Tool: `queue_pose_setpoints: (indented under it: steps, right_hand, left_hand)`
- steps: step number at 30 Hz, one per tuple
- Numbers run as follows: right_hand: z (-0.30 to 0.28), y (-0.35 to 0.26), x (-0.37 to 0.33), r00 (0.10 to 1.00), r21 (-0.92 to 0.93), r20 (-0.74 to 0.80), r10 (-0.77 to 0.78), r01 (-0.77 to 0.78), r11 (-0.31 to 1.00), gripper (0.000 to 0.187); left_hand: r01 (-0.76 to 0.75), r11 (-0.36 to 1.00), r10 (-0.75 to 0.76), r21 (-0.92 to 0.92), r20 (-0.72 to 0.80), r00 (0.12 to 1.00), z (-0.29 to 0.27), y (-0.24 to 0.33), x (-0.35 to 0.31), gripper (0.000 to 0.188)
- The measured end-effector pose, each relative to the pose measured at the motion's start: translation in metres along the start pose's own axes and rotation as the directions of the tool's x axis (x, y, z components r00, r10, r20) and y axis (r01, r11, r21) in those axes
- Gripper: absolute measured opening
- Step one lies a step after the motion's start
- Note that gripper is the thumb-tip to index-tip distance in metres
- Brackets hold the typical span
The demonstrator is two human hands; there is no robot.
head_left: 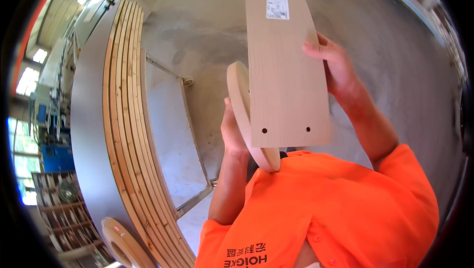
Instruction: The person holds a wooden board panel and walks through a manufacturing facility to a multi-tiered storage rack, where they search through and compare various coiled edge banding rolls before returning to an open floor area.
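My right hand (338, 63) grips the long right edge of a pale beige wooden board (286, 80), its thumb on the face and the fingers behind. A white label (277, 8) is stuck near the board's far end, and two dark holes show near the close end. To the left, my left hand (232, 132) is closed around the outer side of a thin round beige roll (238, 90) that looks like edge banding. The roll stands nearly edge-on beside the board and partly behind it. Most of the left fingers are hidden behind the roll.
At left, a tall stack of light wooden strips (129, 95) lies along a grey panel surface (89, 115). Another beige roll (121, 241) rests at its near end. A metal-framed cart (173, 134) stands beside the stack on the concrete floor (197, 16). Shelves (69, 209) line the far left.
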State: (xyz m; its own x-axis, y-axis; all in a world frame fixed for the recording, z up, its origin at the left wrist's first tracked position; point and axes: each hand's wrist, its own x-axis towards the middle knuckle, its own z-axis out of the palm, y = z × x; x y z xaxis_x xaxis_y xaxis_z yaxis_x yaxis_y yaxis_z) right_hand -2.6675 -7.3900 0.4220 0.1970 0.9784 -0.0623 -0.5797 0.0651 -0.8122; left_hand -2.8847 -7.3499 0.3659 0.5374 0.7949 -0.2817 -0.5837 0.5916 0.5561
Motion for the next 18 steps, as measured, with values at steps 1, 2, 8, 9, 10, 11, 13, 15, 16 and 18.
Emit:
queue_pose_setpoints:
  steps: [1,2,8,9,10,11,13,15,16,18]
  right_hand:
    - [0.006,0.001,0.031,0.998,-0.003,0.016,0.054,-0.054,0.999,0.049]
    - [0.007,0.007,0.061,0.996,-0.009,-0.01,0.089,-0.089,0.996,0.049]
    - [-0.025,0.043,0.23,0.956,0.017,-0.053,0.287,-0.287,0.958,0.047]
    - [-0.023,0.042,0.259,0.961,-0.013,-0.08,0.266,-0.267,0.963,0.047]
    - [-0.018,0.044,0.286,0.965,-0.043,-0.105,0.241,-0.246,0.968,0.047]
    - [-0.014,0.041,0.313,0.968,-0.074,-0.129,0.213,-0.224,0.972,0.047]
    - [-0.006,0.038,0.343,0.96,-0.059,-0.147,0.239,-0.25,0.966,0.047]
    - [-0.004,0.037,0.376,0.957,-0.038,-0.153,0.248,-0.257,0.966,0.047]
    - [-0.007,0.04,0.394,0.958,-0.026,-0.15,0.246,-0.253,0.967,0.047]
    - [-0.009,0.042,0.438,0.959,-0.016,-0.145,0.244,-0.249,0.968,0.048]
  left_hand:
    - [-0.021,1.0,0.021,-0.008,-0.017,1.0,-0.01,0.009,0.028,0.051]
    - [-0.038,0.999,0.037,-0.015,-0.032,0.999,-0.022,0.017,0.057,0.05]
    - [0.124,0.992,-0.124,-0.005,0.001,0.992,-0.055,0.074,0.216,0.041]
    - [0.118,0.993,-0.118,-0.002,-0.019,0.993,-0.048,0.089,0.242,0.041]
    - [0.113,0.994,-0.113,0.002,-0.037,0.993,-0.042,0.102,0.267,0.041]
    - [0.11,0.994,-0.11,-0.008,-0.014,0.994,-0.038,0.115,0.29,0.04]
    - [0.116,0.993,-0.116,0.022,-0.004,0.993,-0.036,0.131,0.293,0.041]
    - [0.097,0.994,-0.096,0.041,-0.025,0.995,-0.024,0.157,0.338,0.043]
    - [0.077,0.996,-0.075,0.053,-0.033,0.997,-0.019,0.166,0.353,0.046]
    - [0.108,0.992,-0.11,0.068,0.031,0.993,-0.03,0.186,0.394,0.049]
